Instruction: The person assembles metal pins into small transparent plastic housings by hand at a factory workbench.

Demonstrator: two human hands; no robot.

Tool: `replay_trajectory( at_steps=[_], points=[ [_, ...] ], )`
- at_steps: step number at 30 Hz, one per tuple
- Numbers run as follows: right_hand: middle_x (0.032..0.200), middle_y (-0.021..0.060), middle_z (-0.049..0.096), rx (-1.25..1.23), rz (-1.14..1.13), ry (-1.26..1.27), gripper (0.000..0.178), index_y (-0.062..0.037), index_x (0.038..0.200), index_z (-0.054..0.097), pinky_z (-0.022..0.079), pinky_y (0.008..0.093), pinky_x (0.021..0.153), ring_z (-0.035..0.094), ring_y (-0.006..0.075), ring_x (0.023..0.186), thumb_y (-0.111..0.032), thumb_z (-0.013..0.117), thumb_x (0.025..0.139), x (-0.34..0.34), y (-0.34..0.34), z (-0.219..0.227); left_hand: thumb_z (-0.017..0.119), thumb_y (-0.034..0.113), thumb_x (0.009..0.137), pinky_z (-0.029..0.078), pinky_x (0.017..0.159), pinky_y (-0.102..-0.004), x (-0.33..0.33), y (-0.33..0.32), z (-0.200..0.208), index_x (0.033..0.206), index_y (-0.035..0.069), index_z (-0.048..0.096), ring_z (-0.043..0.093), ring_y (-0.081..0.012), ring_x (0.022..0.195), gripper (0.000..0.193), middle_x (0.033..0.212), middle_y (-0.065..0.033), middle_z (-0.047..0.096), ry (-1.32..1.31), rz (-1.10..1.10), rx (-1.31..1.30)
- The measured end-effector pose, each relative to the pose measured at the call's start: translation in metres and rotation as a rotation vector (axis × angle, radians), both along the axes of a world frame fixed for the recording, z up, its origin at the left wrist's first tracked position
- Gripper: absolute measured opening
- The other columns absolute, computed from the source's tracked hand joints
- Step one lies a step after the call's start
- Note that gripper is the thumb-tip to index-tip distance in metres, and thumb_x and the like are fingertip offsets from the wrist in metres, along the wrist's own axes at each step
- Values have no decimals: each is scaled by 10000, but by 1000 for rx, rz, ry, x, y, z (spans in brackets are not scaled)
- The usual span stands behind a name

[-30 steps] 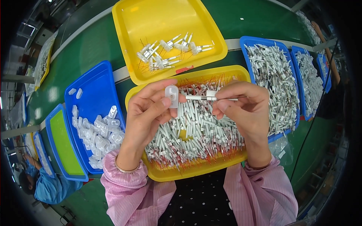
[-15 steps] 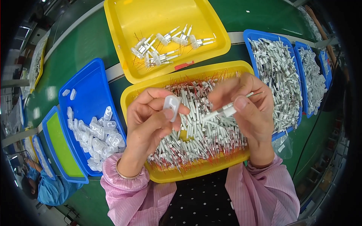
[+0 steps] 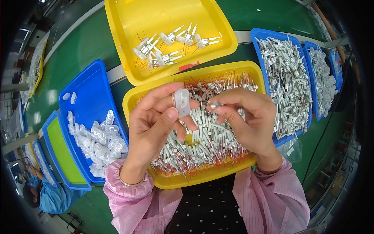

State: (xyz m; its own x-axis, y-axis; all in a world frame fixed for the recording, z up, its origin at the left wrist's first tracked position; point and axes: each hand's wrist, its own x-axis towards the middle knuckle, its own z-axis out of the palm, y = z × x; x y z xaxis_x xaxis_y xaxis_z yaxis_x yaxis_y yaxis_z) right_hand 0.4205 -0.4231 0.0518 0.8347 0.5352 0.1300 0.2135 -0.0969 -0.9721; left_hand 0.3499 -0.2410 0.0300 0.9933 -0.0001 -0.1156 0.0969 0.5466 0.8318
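Observation:
My left hand [image 3: 150, 126] holds a translucent plastic cover [image 3: 182, 102], rounded at one end with small holes, between thumb and fingers. Facing it, my right hand [image 3: 251, 121] pinches a small white part with metal [image 3: 214, 105] by the fingertips. Most of that part is hidden by the fingers, and its tip points towards the cover without touching it. Below both hands lies a yellow tray [image 3: 202, 182] heaped with white tube-like parts [image 3: 210, 136] that carry thin red wires.
Beyond stands another yellow tray [image 3: 167, 17] with several covers fitted with white parts [image 3: 163, 48]. At left, a blue tray [image 3: 83, 91] holds loose clear covers [image 3: 101, 140]. Blue trays of white parts [image 3: 286, 78] and clear pieces [image 3: 323, 78] are at right. A person in blue [image 3: 60, 193] sits far left.
My left hand has raised the cover slightly and turned it more upright. My right hand has moved left, closer to the cover, and turned, so the white part now shows less.

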Motion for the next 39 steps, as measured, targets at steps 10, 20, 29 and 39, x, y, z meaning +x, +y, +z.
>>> replay_trajectory(
  at_steps=[10, 20, 29, 39],
  points=[
    [664, 47, 577, -179, -61, -701, 158, -15, 810, 663, 304, 293, 590, 435, 173, 590, -33, 677, 654, 7, -6, 8, 511, 106, 884, 468, 578, -242, -4, 3, -1, 1234, -28, 379, 596, -203, 842, 397, 1031, -216, 588, -74, -54, -78],
    [650, 20, 520, -218, -75, -864, 223, -30, 823, 667, 302, 321, 577, 410, 190, 612, -43, 699, 603, 2, -8, 14, 522, 71, 871, 479, 610, -261, -3, 4, -3, 1213, -48, 392, 590, -243, 938, 385, 1032, -214, 585, -152, -28, -4],
    [691, 44, 513, -173, -4, -836, 257, 10, 870, 663, 392, 313, 564, 455, 208, 635, 17, 660, 613, -2, -3, 12, 529, -88, 806, 501, 778, -311, -2, 1, 1, 1161, -86, 473, 571, -263, 998, 359, 1063, -200, 559, -226, -5, 196],
    [642, 85, 570, -111, 1, -538, 138, 7, 775, 628, 383, 284, 505, 515, 205, 550, 45, 657, 645, 0, -2, 3, 560, -136, 763, 510, 779, -303, -4, -7, -4, 1080, -100, 533, 585, -226, 918, 321, 1018, -188, 552, -242, -11, 220]
  ],
)
